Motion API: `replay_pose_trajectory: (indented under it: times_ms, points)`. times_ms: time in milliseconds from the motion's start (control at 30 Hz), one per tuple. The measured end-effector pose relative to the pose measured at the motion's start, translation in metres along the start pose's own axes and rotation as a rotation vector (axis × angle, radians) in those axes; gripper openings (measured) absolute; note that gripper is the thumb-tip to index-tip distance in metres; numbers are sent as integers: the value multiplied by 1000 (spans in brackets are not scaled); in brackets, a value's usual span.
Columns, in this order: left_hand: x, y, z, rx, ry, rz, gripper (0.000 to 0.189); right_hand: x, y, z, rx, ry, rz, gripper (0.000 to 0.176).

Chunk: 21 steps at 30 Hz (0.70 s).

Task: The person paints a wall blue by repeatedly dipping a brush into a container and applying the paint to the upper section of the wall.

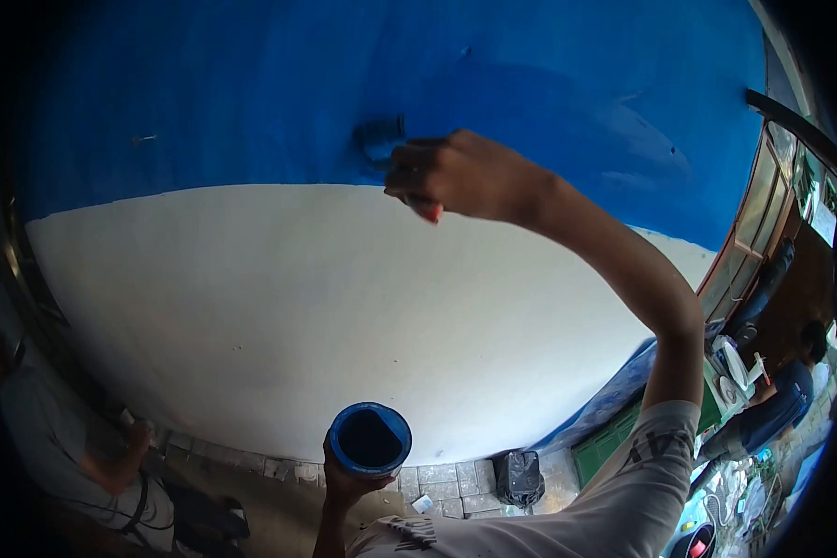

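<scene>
My right hand (428,181) is closed around a small paint roller (381,138), with a bit of its orange-red handle showing below the fingers. The roller is against the blue upper part of the wall (251,93), just above the edge where blue meets the white lower part (279,288). Low in the view, my left hand (344,479) holds up a round container (372,437) with a blue rim and a dark inside, its fingers wrapped round the side and base.
One person (74,446) stands at the lower left, another (777,400) at the right beside cluttered items. A black bag (519,478) lies on the paving at the wall's foot, near a green box (604,446). A window frame (749,232) borders the wall.
</scene>
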<state>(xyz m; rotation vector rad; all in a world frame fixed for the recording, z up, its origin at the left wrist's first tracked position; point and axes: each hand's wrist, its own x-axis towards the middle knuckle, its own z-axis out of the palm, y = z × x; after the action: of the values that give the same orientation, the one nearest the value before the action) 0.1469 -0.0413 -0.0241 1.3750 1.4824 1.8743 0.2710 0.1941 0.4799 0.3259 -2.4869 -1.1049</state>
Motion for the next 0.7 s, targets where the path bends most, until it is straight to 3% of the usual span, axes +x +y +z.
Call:
replay_pose_trajectory:
  times_ms: [33, 100, 167, 233, 300, 367, 433, 500, 533, 600, 700]
  points:
    - [0, 0, 0, -2, -6, 8, 129, 3, 9, -12, -2, 1, -1, 12]
    - [-1, -1, 2, -16, -10, -2, 129, 10, 46, -41, 221, 49, 195, 19]
    - [0, -1, 0, -25, -21, -17, 129, 14, 75, -59, 127, 364, 395, 21]
    - [1, -2, 1, -3, -30, 18, 129, 17, 131, -86, -51, 337, 360, 19]
    - [0, -2, 2, 18, -35, 9, 129, 17, 131, -88, -228, 306, 317, 17]
    - [-1, -1, 1, 36, -34, 7, 130, 11, 91, -62, -31, 198, 555, 18]
    - [-3, 1, 4, 30, -7, 13, 129, -15, 62, -20, -186, 21, 99, 11]
    - [-6, -1, 5, -21, -3, 1, 128, -25, 9, -10, -305, 109, -21, 6]
    - [-6, -1, 5, -64, -1, -13, 128, -28, 0, -23, -113, -58, 69, 9]
    - [-4, 1, 5, -101, -8, -28, 128, -26, 34, -38, 163, -28, 231, 11]
    - [-6, -4, 4, -84, -41, -53, 127, -22, 106, -80, 238, 323, 448, 18]
